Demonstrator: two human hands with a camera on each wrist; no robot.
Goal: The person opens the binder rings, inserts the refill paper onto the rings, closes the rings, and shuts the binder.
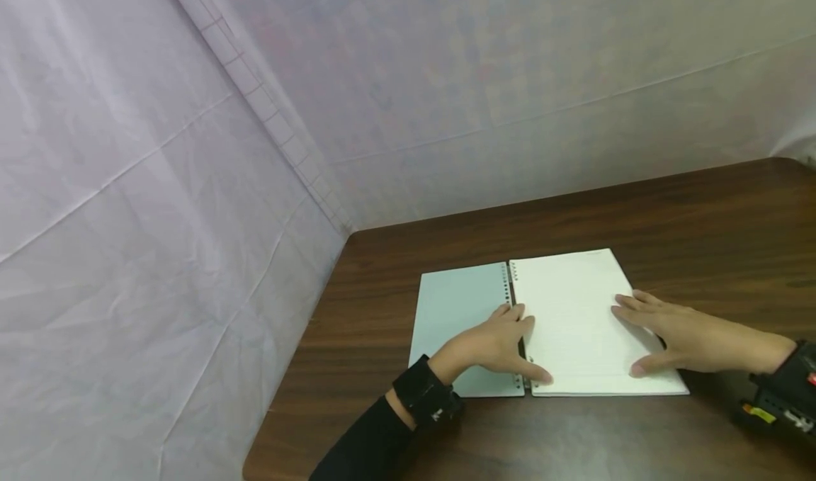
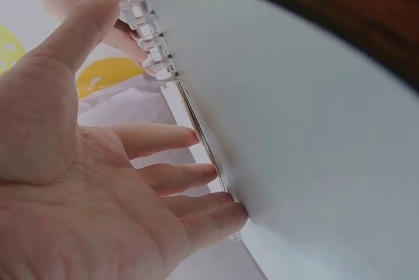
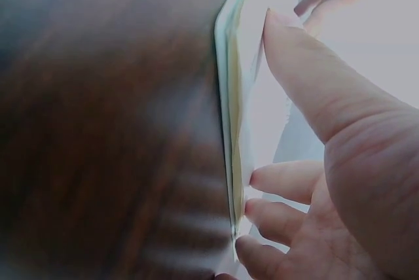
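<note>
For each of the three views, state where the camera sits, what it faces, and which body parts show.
Head: above, looking down on the open notebook on the table; left hand and right hand both show.
Left wrist: beside the palm, facing the binder rings; fingers show.
Right wrist: low, facing the page edge; thumb shows.
All three share the notebook.

Setting: a draped recording booth, not a lived-in room. Dark wood-grain table (image 1: 669,212) is pushed into a corner; creased pale sheeting (image 1: 159,219) covers both walls (image 1: 510,77) down to the tabletop.
</note>
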